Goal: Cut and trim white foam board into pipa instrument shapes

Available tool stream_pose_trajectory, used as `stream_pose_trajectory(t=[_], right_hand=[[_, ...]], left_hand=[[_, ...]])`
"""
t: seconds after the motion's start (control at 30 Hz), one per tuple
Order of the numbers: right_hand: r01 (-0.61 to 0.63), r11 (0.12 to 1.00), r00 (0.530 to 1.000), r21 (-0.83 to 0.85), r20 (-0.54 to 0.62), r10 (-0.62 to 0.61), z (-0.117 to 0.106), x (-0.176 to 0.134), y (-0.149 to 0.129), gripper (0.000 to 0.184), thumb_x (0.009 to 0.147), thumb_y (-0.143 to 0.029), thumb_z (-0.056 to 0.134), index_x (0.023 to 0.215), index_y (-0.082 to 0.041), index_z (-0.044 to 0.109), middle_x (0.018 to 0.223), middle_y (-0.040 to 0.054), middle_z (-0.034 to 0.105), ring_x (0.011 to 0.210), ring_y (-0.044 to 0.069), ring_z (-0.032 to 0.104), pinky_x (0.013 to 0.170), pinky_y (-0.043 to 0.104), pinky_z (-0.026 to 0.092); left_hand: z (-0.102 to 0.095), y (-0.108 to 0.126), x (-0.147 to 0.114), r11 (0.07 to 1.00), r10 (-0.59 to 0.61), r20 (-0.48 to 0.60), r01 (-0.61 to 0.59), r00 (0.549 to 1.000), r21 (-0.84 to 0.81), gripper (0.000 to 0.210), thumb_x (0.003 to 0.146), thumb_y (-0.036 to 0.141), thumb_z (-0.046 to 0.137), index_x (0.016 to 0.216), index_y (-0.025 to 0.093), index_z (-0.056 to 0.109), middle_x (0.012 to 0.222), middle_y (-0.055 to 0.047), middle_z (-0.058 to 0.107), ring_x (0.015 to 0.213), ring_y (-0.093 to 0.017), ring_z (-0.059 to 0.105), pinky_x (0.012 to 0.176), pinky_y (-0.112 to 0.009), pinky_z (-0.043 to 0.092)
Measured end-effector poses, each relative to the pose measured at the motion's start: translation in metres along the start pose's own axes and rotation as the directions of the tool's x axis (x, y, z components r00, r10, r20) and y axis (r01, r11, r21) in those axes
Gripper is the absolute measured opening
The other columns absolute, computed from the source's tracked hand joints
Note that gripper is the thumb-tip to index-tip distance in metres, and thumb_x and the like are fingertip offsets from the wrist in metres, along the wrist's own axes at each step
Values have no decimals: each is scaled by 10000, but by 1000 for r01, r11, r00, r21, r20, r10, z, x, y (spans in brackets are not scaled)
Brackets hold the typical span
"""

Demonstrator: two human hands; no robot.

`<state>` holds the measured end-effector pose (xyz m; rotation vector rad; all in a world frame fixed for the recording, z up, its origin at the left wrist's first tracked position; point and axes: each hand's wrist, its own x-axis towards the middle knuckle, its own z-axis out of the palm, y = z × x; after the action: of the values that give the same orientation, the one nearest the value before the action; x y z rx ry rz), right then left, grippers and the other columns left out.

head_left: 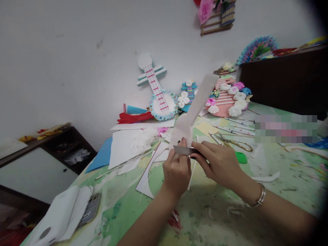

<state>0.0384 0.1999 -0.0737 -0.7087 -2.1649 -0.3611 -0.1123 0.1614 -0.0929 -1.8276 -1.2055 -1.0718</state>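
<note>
My left hand (178, 167) is closed on the lower end of a white foam piece (182, 131), whose long narrow neck rises up and to the right. In my right hand (217, 164) is a craft knife (183, 150), its blade pointing left across the foam near my left fingers. Whether the blade's edge cuts into the foam, I cannot tell. Beneath my hands lies a white cut-out sheet (146, 182) with a curved edge. Gold-handled scissors (238, 143) rest just beyond my right hand.
A finished paper lute (159, 90) leans on the wall, beside a flower-covered pink one (222, 102). Several markers (238, 129) lie behind the scissors. White sheets (123, 143) and string cover the left; a phone (91, 208) lies near the front left edge of the green table (115, 201).
</note>
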Motion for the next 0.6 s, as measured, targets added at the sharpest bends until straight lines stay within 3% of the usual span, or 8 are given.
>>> stream_pose_trajectory(t=[0.23, 0.43, 0.6], right_hand=[[39, 999, 999, -2, -28, -39, -3, 2, 2, 279, 940, -339, 438, 1143, -197, 565, 703, -1, 579, 590, 138, 505, 531, 265, 267], [13, 999, 999, -42, -37, -15, -1, 1, 1, 281, 933, -364, 453, 1124, -199, 577, 706, 2, 594, 591, 140, 509, 531, 270, 254], [-14, 999, 999, -43, -42, 12, -2, 0, -2, 264, 932, -373, 453, 1070, -194, 589, 702, 5, 596, 592, 142, 509, 532, 276, 252]], left_hand=[[-2, 0, 1, 999, 6, -26, -7, 1000, -39, 375, 866, 88, 475, 1240, 65, 475, 1235, -200, 577, 978, -237, 654, 809, -365, 543], [-1, 2, 0, 999, -17, -19, 17, 1000, -42, 414, 870, 99, 476, 1282, 64, 450, 1220, -199, 591, 1057, -250, 622, 822, -356, 540], [-1, 5, 0, 1000, -11, 6, 11, 1000, -22, 480, 876, 110, 467, 1345, 54, 383, 1201, -198, 607, 998, -251, 644, 801, -357, 542]])
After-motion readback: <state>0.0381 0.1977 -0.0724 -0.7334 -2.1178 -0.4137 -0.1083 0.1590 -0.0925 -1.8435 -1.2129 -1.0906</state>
